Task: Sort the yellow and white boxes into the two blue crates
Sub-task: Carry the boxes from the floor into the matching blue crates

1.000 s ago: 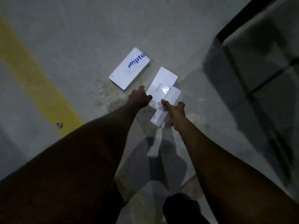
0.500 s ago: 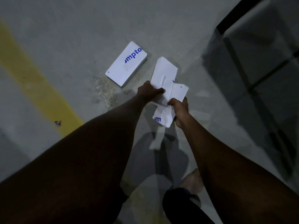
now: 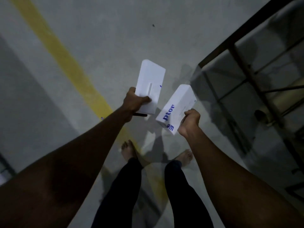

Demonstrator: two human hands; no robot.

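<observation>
Above smooth concrete [image 3: 115, 30], each grip is closed: left hand [image 3: 133, 102] on plain box [image 3: 152, 78], right hand [image 3: 190, 122] on blue-lettered box [image 3: 178, 104].

Floor [image 3: 115, 30] is grey concrete, dim light. Yellow painted line [image 3: 69, 63] runs diagonally from top left down toward bottom centre. Darker grey band [image 3: 24, 104] lies left of it. Small dark speck [image 3: 153, 25] sits on the concrete near top centre. Dark metal frame [image 3: 246, 66] with crossbars fills the right side; what's inside it is too dark to tell. Bare left foot [image 3: 128, 151] is at the line's edge, bare right foot [image 3: 185, 157] is on plain concrete, and dark trousers [image 3: 125, 186] show above both.
</observation>
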